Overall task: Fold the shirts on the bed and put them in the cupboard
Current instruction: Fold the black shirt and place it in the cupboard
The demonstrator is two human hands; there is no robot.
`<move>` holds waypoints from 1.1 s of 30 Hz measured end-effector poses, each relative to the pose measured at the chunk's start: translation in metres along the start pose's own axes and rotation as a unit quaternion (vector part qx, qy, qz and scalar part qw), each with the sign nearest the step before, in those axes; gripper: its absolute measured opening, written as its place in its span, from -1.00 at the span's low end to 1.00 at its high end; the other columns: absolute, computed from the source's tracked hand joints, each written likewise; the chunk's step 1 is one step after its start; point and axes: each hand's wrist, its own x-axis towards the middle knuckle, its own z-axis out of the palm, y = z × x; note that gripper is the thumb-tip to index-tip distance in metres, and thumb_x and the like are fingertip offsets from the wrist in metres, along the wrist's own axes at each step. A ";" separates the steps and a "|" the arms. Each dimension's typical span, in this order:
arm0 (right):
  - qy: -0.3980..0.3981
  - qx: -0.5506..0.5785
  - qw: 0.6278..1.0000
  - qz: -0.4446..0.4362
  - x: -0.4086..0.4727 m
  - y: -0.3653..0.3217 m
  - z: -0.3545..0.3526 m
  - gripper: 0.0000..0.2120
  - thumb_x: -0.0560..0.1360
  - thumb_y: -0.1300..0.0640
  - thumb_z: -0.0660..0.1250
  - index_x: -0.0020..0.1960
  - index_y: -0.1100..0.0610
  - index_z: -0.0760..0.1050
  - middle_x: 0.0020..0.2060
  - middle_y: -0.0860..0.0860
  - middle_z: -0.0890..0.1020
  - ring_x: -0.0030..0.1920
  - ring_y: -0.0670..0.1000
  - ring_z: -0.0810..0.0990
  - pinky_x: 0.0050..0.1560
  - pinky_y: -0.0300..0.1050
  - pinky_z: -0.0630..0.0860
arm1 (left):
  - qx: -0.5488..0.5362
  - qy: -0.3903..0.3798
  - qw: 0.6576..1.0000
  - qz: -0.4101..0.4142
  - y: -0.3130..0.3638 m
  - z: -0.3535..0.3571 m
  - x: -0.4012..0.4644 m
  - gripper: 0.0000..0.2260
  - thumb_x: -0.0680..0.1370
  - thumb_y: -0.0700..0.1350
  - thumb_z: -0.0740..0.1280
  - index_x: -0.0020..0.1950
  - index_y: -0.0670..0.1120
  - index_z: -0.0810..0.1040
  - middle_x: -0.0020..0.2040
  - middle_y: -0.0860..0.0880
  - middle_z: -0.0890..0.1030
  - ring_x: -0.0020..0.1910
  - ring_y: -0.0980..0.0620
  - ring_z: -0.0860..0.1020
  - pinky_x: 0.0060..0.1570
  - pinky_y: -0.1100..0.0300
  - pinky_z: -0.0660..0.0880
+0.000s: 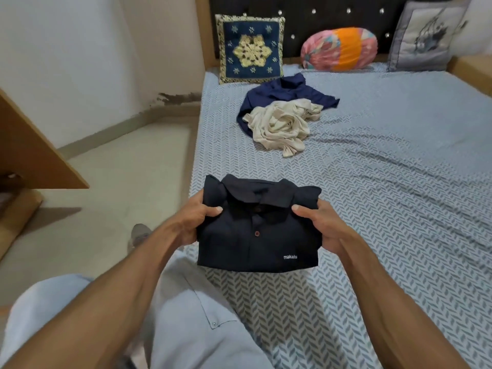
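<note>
The folded black shirt (257, 227) carries the word "makalu" in small pale letters near its lower right corner, with two dark reddish buttons showing down the placket under the collar; it is held just over the near left edge of the bed (399, 182). The left hand (198, 219) grasps the shirt's left side, thumb on top and the fingers tucked beneath, and the right hand (318, 227) grasps the right side the same way. Farther up the bed, toward its head end, a crumpled cream shirt (282, 123) lies partly on top of a rumpled navy shirt (279, 94), both unfolded and well apart from the black one. Against the dark studded headboard (332, 12) stand a blue cushion with a yellow flower pattern (250, 49) at the left corner, a pink and orange bolster (339, 49) in the middle and a grey cushion (426, 35) at the right. A wooden panel (34, 147) juts in at the left over the pale floor (119, 182), and the person's light grey trousers (186, 315) fill the space below the arms
</note>
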 end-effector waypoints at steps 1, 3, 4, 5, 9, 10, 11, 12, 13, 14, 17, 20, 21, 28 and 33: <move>-0.019 0.010 1.000 -0.002 -0.003 -0.007 0.007 -0.66 0.56 0.26 0.41 0.32 0.15 0.53 0.13 0.12 0.71 0.13 0.16 0.70 0.10 0.12 0.65 | -0.004 -0.002 1.000 0.010 0.007 -0.007 -0.009 -0.50 0.54 -0.49 0.24 0.37 -0.05 0.49 0.23 -0.14 0.66 0.15 -0.14 0.66 0.02 0.02 0.63; -0.061 0.033 0.998 -0.004 -0.010 -0.019 0.025 -0.65 0.57 0.28 0.38 0.35 0.14 0.51 0.17 0.15 0.69 0.18 0.20 0.68 0.11 0.12 0.65 | -0.002 -0.005 0.999 0.033 0.019 -0.023 -0.030 -0.48 0.55 -0.49 0.24 0.41 -0.05 0.47 0.26 -0.13 0.65 0.18 -0.13 0.64 0.04 0.06 0.63; -0.080 0.043 0.996 -0.004 -0.013 -0.024 0.032 -0.65 0.58 0.28 0.37 0.35 0.14 0.50 0.19 0.16 0.68 0.20 0.21 0.66 0.11 0.12 0.65 | 0.000 -0.006 0.999 0.044 0.025 -0.031 -0.038 -0.47 0.56 -0.49 0.24 0.44 -0.04 0.44 0.29 -0.13 0.63 0.22 -0.14 0.63 0.06 0.05 0.62; -0.100 0.043 0.994 -0.004 -0.016 -0.030 0.044 -0.65 0.59 0.28 0.35 0.37 0.15 0.50 0.20 0.17 0.67 0.21 0.21 0.65 0.11 0.11 0.66 | -0.001 0.000 0.998 0.055 0.030 -0.041 -0.049 -0.45 0.56 -0.49 0.23 0.47 -0.03 0.42 0.31 -0.12 0.62 0.26 -0.16 0.61 0.08 0.03 0.62; -0.143 0.040 0.989 -0.001 -0.015 -0.047 0.088 -0.65 0.62 0.26 0.30 0.40 0.13 0.49 0.22 0.15 0.67 0.20 0.16 0.67 0.05 0.08 0.68 | -0.008 0.019 0.996 0.087 0.046 -0.078 -0.078 -0.38 0.57 -0.50 0.20 0.51 0.03 0.35 0.38 -0.11 0.57 0.31 -0.21 0.57 0.19 -0.14 0.58; -0.153 0.034 0.988 0.001 -0.013 -0.052 0.103 -0.67 0.63 0.24 0.29 0.39 0.10 0.50 0.22 0.14 0.67 0.19 0.14 0.67 0.04 0.07 0.68 | -0.010 0.027 0.995 0.095 0.049 -0.091 -0.086 -0.38 0.57 -0.50 0.20 0.51 0.04 0.35 0.38 -0.12 0.56 0.31 -0.21 0.57 0.23 -0.18 0.55; -0.163 0.029 0.986 0.002 -0.011 -0.056 0.115 -0.69 0.65 0.21 0.28 0.37 0.07 0.51 0.21 0.12 0.68 0.18 0.12 0.68 0.04 0.06 0.68 | -0.011 0.036 0.994 0.103 0.051 -0.101 -0.091 -0.38 0.57 -0.50 0.20 0.50 0.04 0.35 0.38 -0.12 0.56 0.31 -0.22 0.57 0.23 -0.20 0.54; -0.172 0.018 0.985 0.004 -0.007 -0.061 0.134 -0.70 0.66 0.19 0.27 0.37 0.06 0.52 0.20 0.10 0.69 0.17 0.11 0.69 0.04 0.06 0.68 | -0.023 0.051 0.992 0.109 0.053 -0.116 -0.098 -0.38 0.57 -0.51 0.20 0.50 0.04 0.36 0.38 -0.13 0.56 0.30 -0.22 0.57 0.23 -0.19 0.55; -0.178 0.014 0.984 0.004 -0.003 -0.065 0.147 -0.71 0.66 0.17 0.26 0.37 0.05 0.52 0.19 0.09 0.69 0.17 0.10 0.69 0.03 0.06 0.68 | -0.033 0.060 0.991 0.113 0.054 -0.127 -0.101 -0.38 0.57 -0.51 0.20 0.50 0.04 0.36 0.37 -0.13 0.56 0.30 -0.21 0.57 0.21 -0.16 0.56; -0.184 0.012 0.983 0.004 0.000 -0.068 0.159 -0.71 0.67 0.15 0.26 0.37 0.04 0.52 0.18 0.08 0.70 0.16 0.09 0.69 0.03 0.05 0.68 | -0.043 0.069 0.990 0.115 0.054 -0.137 -0.104 -0.39 0.57 -0.51 0.19 0.50 0.04 0.36 0.37 -0.13 0.56 0.30 -0.21 0.58 0.20 -0.14 0.58; -0.194 0.000 0.981 0.019 0.024 -0.073 0.207 -0.71 0.67 0.14 0.26 0.37 0.02 0.51 0.19 0.08 0.69 0.16 0.10 0.69 0.06 0.04 0.68 | -0.067 0.096 0.986 0.118 0.054 -0.180 -0.106 -0.39 0.58 -0.51 0.19 0.50 0.04 0.36 0.37 -0.12 0.57 0.30 -0.18 0.58 0.19 -0.08 0.59; -0.204 -0.018 0.978 0.039 0.052 -0.071 0.250 -0.69 0.66 0.12 0.27 0.39 0.01 0.50 0.20 0.08 0.69 0.18 0.11 0.68 0.08 0.05 0.67 | -0.078 0.118 0.983 0.114 0.050 -0.222 -0.100 -0.39 0.60 -0.49 0.19 0.52 0.06 0.35 0.37 -0.08 0.57 0.31 -0.16 0.58 0.19 -0.07 0.60; -0.206 -0.028 0.977 0.042 0.061 -0.071 0.263 -0.69 0.66 0.12 0.27 0.39 0.01 0.50 0.20 0.07 0.69 0.17 0.10 0.69 0.06 0.04 0.68 | -0.084 0.123 0.982 0.115 0.050 -0.236 -0.096 -0.40 0.60 -0.48 0.20 0.52 0.06 0.35 0.37 -0.08 0.58 0.31 -0.15 0.58 0.18 -0.06 0.60; -0.213 -0.069 0.971 0.080 0.164 -0.063 0.380 -0.67 0.65 0.17 0.28 0.38 -0.04 0.51 0.18 0.05 0.70 0.16 0.10 0.69 0.01 0.03 0.68 | -0.131 0.154 0.977 0.074 0.043 -0.367 -0.041 -0.43 0.60 -0.46 0.21 0.55 -0.03 0.32 0.40 -0.12 0.55 0.34 -0.17 0.55 0.25 -0.07 0.56; -0.230 -0.083 0.964 0.106 0.188 -0.087 0.455 -0.66 0.64 0.20 0.28 0.36 -0.07 0.52 0.17 0.05 0.70 0.14 0.10 0.70 -0.01 0.03 0.67 | -0.151 0.175 0.972 0.053 0.082 -0.424 -0.045 -0.41 0.59 -0.45 0.24 0.56 -0.02 0.31 0.40 -0.10 0.55 0.33 -0.14 0.56 0.16 0.00 0.60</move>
